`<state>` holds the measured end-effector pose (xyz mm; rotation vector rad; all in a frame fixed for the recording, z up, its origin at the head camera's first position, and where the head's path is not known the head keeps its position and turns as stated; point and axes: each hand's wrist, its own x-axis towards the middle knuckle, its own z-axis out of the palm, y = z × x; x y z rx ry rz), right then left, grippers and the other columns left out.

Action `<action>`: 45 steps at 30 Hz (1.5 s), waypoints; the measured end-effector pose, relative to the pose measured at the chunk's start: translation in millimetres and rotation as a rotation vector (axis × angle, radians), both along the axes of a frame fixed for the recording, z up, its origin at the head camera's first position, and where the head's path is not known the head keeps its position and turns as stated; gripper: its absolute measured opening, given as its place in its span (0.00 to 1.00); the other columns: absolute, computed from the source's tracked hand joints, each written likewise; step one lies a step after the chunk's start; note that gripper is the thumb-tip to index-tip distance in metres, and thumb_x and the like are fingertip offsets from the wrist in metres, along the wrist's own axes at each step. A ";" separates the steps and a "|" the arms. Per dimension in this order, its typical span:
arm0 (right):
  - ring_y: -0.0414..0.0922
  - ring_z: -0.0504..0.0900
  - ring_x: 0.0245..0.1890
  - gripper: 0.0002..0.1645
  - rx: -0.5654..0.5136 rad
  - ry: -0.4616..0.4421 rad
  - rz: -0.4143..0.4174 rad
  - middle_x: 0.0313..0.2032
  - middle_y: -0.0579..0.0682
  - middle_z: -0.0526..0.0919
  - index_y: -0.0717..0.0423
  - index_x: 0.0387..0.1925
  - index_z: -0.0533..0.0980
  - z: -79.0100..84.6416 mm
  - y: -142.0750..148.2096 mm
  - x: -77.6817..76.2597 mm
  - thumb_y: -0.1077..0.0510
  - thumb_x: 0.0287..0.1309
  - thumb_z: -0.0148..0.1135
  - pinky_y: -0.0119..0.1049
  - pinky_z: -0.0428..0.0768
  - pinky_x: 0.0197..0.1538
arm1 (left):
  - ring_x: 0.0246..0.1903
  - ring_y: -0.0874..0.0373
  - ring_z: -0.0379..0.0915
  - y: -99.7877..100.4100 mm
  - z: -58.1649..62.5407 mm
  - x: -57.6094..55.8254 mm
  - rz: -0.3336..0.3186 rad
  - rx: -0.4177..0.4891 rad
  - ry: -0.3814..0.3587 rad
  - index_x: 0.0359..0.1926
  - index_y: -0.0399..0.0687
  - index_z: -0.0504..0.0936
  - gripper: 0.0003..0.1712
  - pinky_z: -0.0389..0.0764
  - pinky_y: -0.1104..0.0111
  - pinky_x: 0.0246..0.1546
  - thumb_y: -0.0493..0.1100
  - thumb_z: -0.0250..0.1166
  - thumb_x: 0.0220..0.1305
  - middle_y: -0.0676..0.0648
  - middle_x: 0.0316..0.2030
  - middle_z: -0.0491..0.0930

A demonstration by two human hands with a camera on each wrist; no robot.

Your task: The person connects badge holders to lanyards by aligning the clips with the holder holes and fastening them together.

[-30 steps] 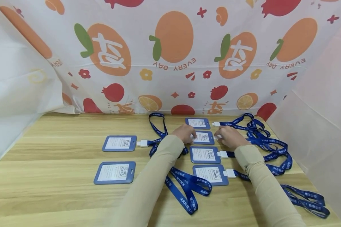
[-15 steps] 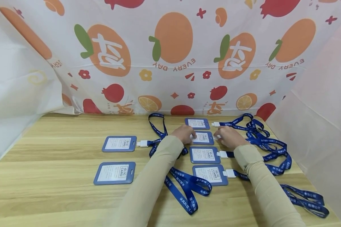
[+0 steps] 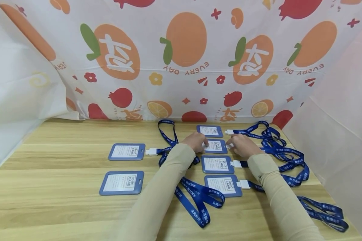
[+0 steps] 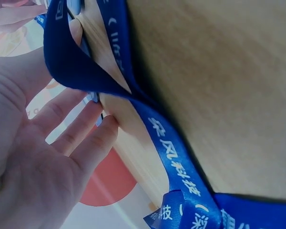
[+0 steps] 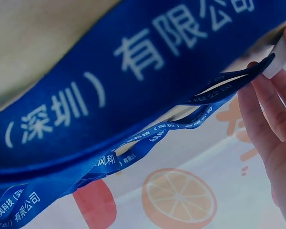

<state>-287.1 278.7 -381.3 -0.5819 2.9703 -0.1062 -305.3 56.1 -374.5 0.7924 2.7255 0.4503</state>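
In the head view, my left hand pinches the left end of a blue ID card holder, the second from the back in the right-hand column. At the holder's slotted right end, my right hand pinches the white clip of a blue lanyard. Whether clip and slot are joined cannot be made out. The right wrist view has the white clip between thumb and fingers. A loose blue lanyard crosses in front of the fingers in the left wrist view.
More card holders lie behind and in front, beside or joined to white-clipped lanyards. Two holders lie at left. A loose lanyard lies under the left forearm, another at the right edge. A fruit-print cloth hangs behind.
Both hands stay at the same holder and clip, with barely any movement. The head view shifts very slightly.
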 end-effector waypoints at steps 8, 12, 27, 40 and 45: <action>0.59 0.80 0.57 0.17 -0.036 -0.007 -0.015 0.52 0.62 0.83 0.64 0.51 0.84 -1.4 0.5 -0.7 0.71 0.60 0.67 0.54 0.77 0.60 | 0.65 0.51 0.70 0.7 -2.9 -1.9 0.014 -0.014 -0.003 0.57 0.52 0.86 0.20 0.68 0.61 0.67 0.39 0.73 0.63 0.47 0.62 0.78; 0.58 0.82 0.54 0.15 -0.067 0.032 -0.023 0.50 0.61 0.85 0.66 0.49 0.84 -3.9 3.4 -0.2 0.72 0.59 0.67 0.52 0.79 0.58 | 0.64 0.51 0.70 -0.6 0.4 2.6 0.004 0.004 0.002 0.57 0.50 0.86 0.20 0.69 0.61 0.67 0.38 0.73 0.63 0.46 0.62 0.79; 0.57 0.82 0.53 0.14 -0.072 -0.001 -0.027 0.51 0.61 0.85 0.67 0.49 0.84 -6.2 2.5 -1.5 0.70 0.62 0.65 0.50 0.81 0.55 | 0.64 0.50 0.70 -3.2 3.7 6.8 0.008 0.018 -0.011 0.57 0.50 0.86 0.20 0.69 0.59 0.67 0.38 0.72 0.64 0.45 0.63 0.78; 0.55 0.83 0.50 0.15 -0.019 0.009 -0.006 0.49 0.61 0.84 0.66 0.49 0.85 -0.8 -0.7 0.9 0.71 0.59 0.67 0.51 0.81 0.56 | 0.64 0.50 0.70 -3.5 5.9 7.6 0.000 0.020 -0.010 0.58 0.50 0.85 0.20 0.68 0.60 0.67 0.38 0.71 0.65 0.45 0.63 0.77; 0.58 0.82 0.54 0.16 -0.005 -0.033 -0.017 0.51 0.62 0.84 0.67 0.50 0.84 -0.2 -3.7 -1.1 0.71 0.60 0.66 0.50 0.80 0.57 | 0.65 0.50 0.70 -3.4 4.3 6.7 0.002 0.021 -0.003 0.58 0.50 0.85 0.21 0.68 0.60 0.67 0.38 0.72 0.65 0.45 0.63 0.77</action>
